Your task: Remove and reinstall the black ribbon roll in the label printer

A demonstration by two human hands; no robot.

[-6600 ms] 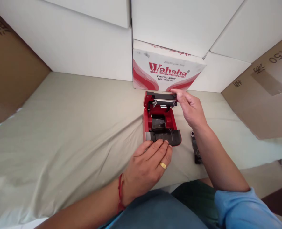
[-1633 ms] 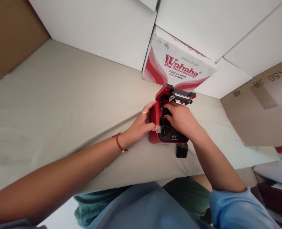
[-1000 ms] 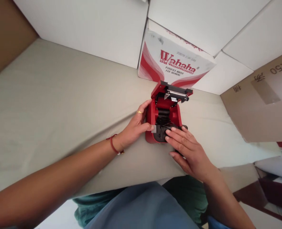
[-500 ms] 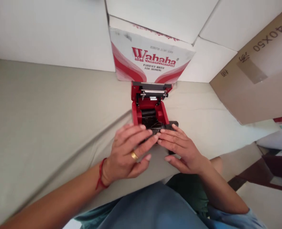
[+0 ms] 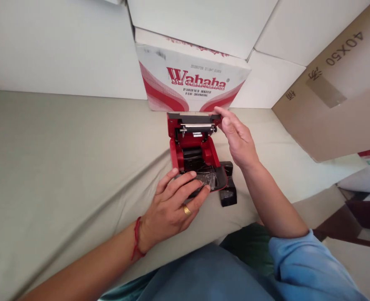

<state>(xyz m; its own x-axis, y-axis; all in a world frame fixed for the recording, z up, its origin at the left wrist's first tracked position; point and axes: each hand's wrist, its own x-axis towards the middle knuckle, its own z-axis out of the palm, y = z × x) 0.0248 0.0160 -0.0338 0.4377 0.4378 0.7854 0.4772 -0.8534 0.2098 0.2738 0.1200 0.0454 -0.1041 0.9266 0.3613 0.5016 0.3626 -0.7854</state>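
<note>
A small red-and-black printer (image 5: 216, 155) stands on the cloth with its lid (image 5: 191, 120) raised. A roller and a metal-edged bar show inside the lid; dark parts line the body's bay. My left hand (image 5: 177, 200), with a gold ring and a red wrist cord, lies with fingers stretched over the black front edge of the printer, covering its left part. At the upper right corner of the lid, my right hand (image 5: 239, 140) has its thumb in front and its fingers at the top edge, partly hidden behind it. A black block-like object (image 5: 229, 192) lies just right of the printer's front.
Behind the printer stands a white-and-red Wahaha water carton (image 5: 194, 83) against white boxes (image 5: 62, 50). A large brown carton (image 5: 332, 92) leans in on the right. The pale green cloth (image 5: 62, 167) has a long crease at left.
My right hand has moved up and away from the printer's front to the lid's right corner. My left hand has stayed at the front edge. The black object now shows more fully.
</note>
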